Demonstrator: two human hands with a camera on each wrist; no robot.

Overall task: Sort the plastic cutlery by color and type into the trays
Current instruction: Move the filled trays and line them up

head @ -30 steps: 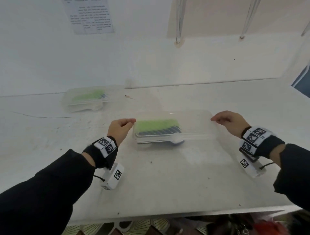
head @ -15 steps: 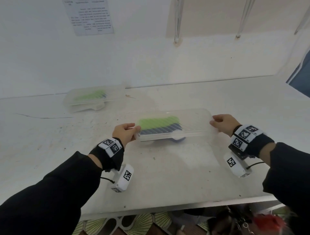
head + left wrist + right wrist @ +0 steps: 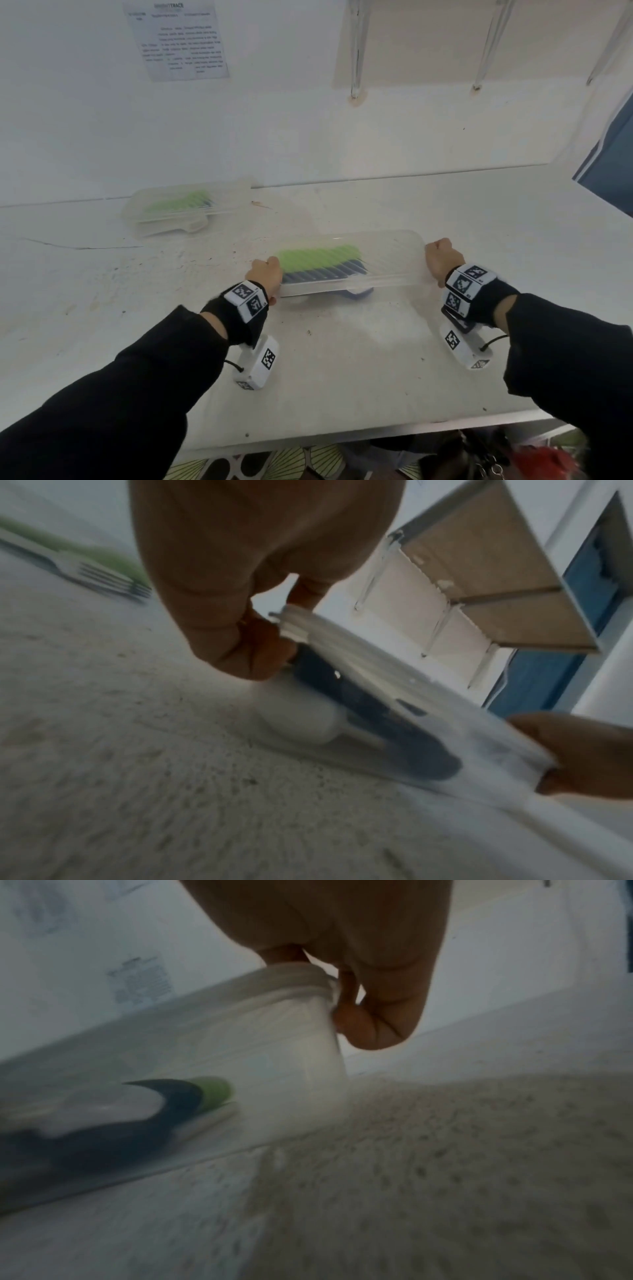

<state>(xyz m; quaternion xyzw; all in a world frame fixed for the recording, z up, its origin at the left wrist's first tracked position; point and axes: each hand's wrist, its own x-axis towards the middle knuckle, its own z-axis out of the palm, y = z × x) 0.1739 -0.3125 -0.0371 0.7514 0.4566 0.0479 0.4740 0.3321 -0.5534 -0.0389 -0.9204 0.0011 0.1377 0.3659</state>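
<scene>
left hand (image 3: 265, 278) and right hand (image 3: 442, 257) now clenched on clear tray (image 3: 387, 263) ends | tray lifted, tilted off surface (image 3: 342, 359) | green and blue cutlery (image 3: 320, 262) sorted; tray likely being relocated

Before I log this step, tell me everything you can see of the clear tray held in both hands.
The clear tray is a long, shallow, see-through plastic container with rounded corners and a rim. The left hand grips its left end, the right hand its right end. It seems lifted just off the white table. Inside, toward the left, lie rows of green cutlery and dark blue cutlery; some white pieces show from below. The right part looks empty.
</scene>
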